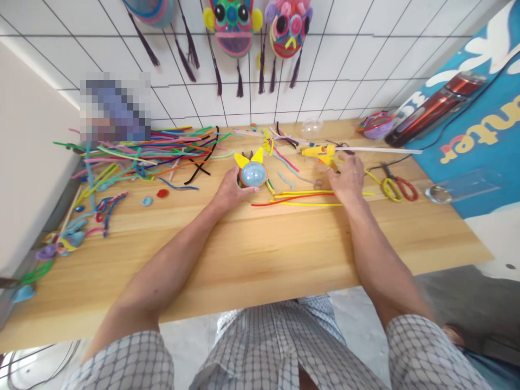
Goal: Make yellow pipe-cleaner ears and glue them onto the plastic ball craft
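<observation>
My left hand [232,189] is closed around the side of a clear plastic oval shell [254,174]. An orange-red edging runs around this shell, and two yellow ear-shaped pieces [255,155] stand on its far side. My right hand [348,176] has its thumb and curled fingers about the handle of a yellow hot glue gun [319,151], whose nozzle points left. A long white glue stick [377,150] sticks out of the gun's rear. Below the gun, yellow and red pipe cleaners [300,198] lie side by side, partly under my right wrist.
A heap of coloured pipe cleaners [162,151] covers the table's back left. Scissors [396,187], a clear tumbler [455,187] and a red thermos [436,108] are at the right. Decorated masks [233,27] with dark tassels hang on the tiled wall. Small coiled pieces [69,241] lie far left.
</observation>
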The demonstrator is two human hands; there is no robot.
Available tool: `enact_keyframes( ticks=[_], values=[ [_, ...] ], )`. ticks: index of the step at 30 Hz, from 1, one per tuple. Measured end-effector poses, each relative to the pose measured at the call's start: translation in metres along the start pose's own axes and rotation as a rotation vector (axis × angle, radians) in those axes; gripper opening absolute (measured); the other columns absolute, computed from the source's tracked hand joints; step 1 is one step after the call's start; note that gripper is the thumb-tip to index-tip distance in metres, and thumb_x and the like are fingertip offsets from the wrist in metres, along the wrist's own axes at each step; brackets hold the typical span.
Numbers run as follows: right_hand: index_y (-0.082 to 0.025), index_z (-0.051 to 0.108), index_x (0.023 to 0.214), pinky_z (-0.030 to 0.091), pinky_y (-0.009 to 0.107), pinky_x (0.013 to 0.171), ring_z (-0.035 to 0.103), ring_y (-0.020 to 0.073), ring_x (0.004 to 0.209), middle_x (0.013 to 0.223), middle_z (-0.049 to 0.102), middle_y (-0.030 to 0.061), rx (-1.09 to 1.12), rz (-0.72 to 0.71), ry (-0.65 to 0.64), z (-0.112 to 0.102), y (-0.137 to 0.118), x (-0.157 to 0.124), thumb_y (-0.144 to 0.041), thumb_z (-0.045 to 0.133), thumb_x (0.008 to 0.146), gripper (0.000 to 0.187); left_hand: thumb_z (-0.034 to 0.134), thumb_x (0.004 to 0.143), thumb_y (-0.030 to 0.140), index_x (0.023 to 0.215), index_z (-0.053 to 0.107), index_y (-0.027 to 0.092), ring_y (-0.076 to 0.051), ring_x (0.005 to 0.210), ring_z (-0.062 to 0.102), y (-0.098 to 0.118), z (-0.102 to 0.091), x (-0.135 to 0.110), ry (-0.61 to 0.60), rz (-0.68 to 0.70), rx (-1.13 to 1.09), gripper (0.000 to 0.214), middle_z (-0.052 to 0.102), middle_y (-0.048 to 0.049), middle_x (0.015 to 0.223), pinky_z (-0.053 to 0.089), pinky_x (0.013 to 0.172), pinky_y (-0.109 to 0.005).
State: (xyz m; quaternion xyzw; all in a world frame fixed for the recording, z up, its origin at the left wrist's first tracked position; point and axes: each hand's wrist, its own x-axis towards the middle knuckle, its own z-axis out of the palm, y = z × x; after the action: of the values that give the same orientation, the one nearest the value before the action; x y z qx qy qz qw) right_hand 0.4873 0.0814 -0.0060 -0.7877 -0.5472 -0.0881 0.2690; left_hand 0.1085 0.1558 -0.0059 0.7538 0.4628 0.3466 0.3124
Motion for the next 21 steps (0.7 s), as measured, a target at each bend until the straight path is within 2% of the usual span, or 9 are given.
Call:
enact_keyframes(
  ticks=[8, 13, 17, 21],
  values=[
    [-0.012, 0.062, 0.141, 0.043, 0.06, 0.12, 0.057, 0.0408, 0.138, 0.142, 0.066, 0.0248, 0.037, 0.029, -0.02, -0.001, 0.0, 0.0, -0.03, 0.061, 0.093, 0.051, 0.093, 0.065, 0.044, 0.112, 0.062, 0.02, -0.029, 0.103, 0.067, 0.002, -0.003, 0.0, -0.007, -0.061, 0.008, 0.061, 0.071, -0.0076, 0.111, 0.056, 0.095, -0.045],
    [-0.016, 0.061, 0.142, 0.043, 0.059, 0.121, 0.058, 0.0396, 0.137, 0.142, 0.068, 0.0219, 0.065, 0.01, -0.02, -0.005, -0.005, 0.001, -0.03, 0.059, 0.094, 0.05, 0.095, 0.064, 0.044, 0.108, 0.062, 0.021, -0.026, 0.093, 0.065, 0.003, -0.004, -0.001, 0.003, -0.059, 0.005, 0.06, 0.07, -0.004, 0.102, 0.056, 0.088, -0.041],
    [-0.017, 0.059, 0.144, 0.043, 0.059, 0.121, 0.058, 0.0393, 0.138, 0.144, 0.067, 0.0225, 0.09, -0.007, -0.026, -0.009, -0.012, 0.001, -0.029, 0.057, 0.095, 0.051, 0.094, 0.065, 0.045, 0.115, 0.062, 0.02, -0.027, 0.098, 0.066, 0.004, -0.004, -0.003, -0.004, -0.077, 0.003, 0.064, 0.071, -0.0053, 0.109, 0.056, 0.089, -0.041],
    [-0.019, 0.059, 0.145, 0.044, 0.061, 0.119, 0.058, 0.0409, 0.138, 0.144, 0.067, 0.0226, 0.094, -0.018, -0.041, -0.014, -0.016, -0.002, -0.03, 0.057, 0.096, 0.051, 0.095, 0.064, 0.045, 0.114, 0.063, 0.021, -0.027, 0.099, 0.066, 0.003, -0.005, -0.005, -0.001, -0.087, -0.009, 0.064, 0.072, -0.0046, 0.108, 0.056, 0.09, -0.041]
  ],
)
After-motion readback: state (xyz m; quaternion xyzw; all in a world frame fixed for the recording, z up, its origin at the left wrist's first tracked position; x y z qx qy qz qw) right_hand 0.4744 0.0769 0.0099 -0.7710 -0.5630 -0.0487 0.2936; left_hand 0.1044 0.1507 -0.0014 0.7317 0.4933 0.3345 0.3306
